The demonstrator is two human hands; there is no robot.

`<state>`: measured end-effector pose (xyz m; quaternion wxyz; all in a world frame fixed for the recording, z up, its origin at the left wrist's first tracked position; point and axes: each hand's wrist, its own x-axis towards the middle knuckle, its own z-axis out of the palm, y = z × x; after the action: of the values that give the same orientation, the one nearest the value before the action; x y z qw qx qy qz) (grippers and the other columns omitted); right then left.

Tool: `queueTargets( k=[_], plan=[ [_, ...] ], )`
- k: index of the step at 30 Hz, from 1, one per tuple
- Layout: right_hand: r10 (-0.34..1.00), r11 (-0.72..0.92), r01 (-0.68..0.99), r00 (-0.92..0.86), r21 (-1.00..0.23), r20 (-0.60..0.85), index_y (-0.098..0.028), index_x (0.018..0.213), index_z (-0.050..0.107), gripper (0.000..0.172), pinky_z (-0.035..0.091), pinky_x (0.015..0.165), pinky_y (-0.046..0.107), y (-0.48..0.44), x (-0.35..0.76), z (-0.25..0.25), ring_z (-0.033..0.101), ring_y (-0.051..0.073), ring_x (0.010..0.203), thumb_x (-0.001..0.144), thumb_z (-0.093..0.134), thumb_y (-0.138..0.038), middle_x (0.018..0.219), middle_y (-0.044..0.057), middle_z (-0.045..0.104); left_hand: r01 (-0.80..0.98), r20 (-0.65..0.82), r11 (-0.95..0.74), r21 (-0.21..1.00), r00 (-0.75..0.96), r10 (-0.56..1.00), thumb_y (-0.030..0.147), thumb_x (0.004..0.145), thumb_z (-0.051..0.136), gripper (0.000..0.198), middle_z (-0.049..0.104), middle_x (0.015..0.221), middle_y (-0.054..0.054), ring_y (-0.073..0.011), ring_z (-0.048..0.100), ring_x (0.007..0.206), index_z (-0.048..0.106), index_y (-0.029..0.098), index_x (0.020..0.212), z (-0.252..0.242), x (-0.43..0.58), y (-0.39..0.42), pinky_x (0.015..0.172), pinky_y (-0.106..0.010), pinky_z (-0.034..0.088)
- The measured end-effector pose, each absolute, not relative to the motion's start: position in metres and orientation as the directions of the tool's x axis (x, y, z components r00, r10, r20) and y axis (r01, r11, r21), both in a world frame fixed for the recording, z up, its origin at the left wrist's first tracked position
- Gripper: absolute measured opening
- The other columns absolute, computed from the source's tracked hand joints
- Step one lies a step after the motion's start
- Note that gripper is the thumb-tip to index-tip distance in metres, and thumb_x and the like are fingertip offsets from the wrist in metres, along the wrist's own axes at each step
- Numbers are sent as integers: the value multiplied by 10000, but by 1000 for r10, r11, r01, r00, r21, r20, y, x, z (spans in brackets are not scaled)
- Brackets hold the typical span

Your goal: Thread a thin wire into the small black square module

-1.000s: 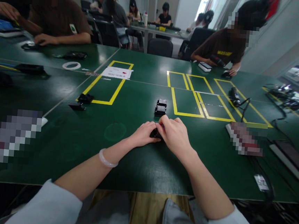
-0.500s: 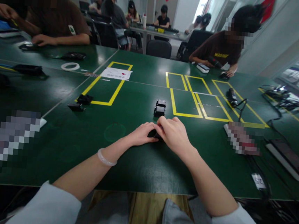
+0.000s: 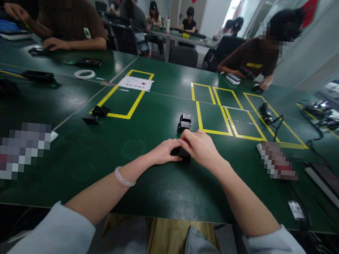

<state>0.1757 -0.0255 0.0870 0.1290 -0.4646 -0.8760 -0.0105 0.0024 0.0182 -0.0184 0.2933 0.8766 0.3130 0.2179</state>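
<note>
Near the middle of the green table [image 3: 163, 193], my left hand [image 3: 167, 151] closes its thumb and fingers round a small black block-shaped part [image 3: 184, 156]. My right hand [image 3: 200, 144] reaches over the same part from the right, its curled fingers meeting the left fingertips on top. Most of the part is hidden by both hands, so its exact kind does not show. Just beyond my fingers stand two similar black parts with grey tops [image 3: 184, 125], one behind the other.
Two more black pieces [image 3: 99, 111] lie at the left, by a yellow tape outline [image 3: 134, 107]. A white ring [image 3: 84, 74] is farther back. At the right are an electric screwdriver [image 3: 266, 113] with its cable and a blurred-out device [image 3: 279, 160]. Co-workers sit across the table.
My right hand has lifted and shifted slightly, and more of the black part shows beneath it. The whole view has moved a little; both hands stay on the part.
</note>
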Motion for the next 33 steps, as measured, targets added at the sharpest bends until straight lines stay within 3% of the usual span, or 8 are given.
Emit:
queueTargets(
  k=[7, 13, 23, 33],
  plan=[
    [780, 623, 771, -602, -130, 169, -185, 1026, 522, 153, 290, 635, 251, -20, 178, 98, 513, 147, 663, 905, 442, -232, 765, 13, 624, 463, 184, -632, 621, 698, 692, 420, 784, 713, 404, 643, 1093, -73, -277, 586, 1025, 603, 183, 1091, -15, 4, 17, 907, -405, 457],
    [758, 652, 740, -628, -167, 178, -189, 915, 537, 230, 287, 632, 246, -17, 182, 95, 489, 140, 642, 963, 412, -376, 710, 14, 588, 428, 191, -617, 661, 699, 689, 409, 794, 698, 393, 645, 1124, -52, -271, 588, 1055, 617, 227, 1132, -15, 4, 16, 931, -404, 449],
    [735, 678, 715, -669, -170, 115, -183, 998, 523, 180, 274, 618, 246, -20, 182, 103, 469, 135, 631, 941, 363, -243, 703, 1, 557, 431, 185, -606, 668, 693, 697, 413, 777, 712, 416, 639, 1151, -72, -297, 570, 1098, 623, 212, 1131, -15, 2, 15, 953, -427, 443],
    [789, 613, 760, -599, -214, 136, -181, 999, 526, 217, 281, 616, 243, -20, 177, 97, 494, 138, 642, 971, 383, -342, 726, 10, 587, 439, 172, -596, 672, 691, 702, 411, 798, 693, 399, 642, 1136, -57, -280, 582, 1073, 619, 231, 1147, -13, 0, 13, 938, -424, 453]
  ],
)
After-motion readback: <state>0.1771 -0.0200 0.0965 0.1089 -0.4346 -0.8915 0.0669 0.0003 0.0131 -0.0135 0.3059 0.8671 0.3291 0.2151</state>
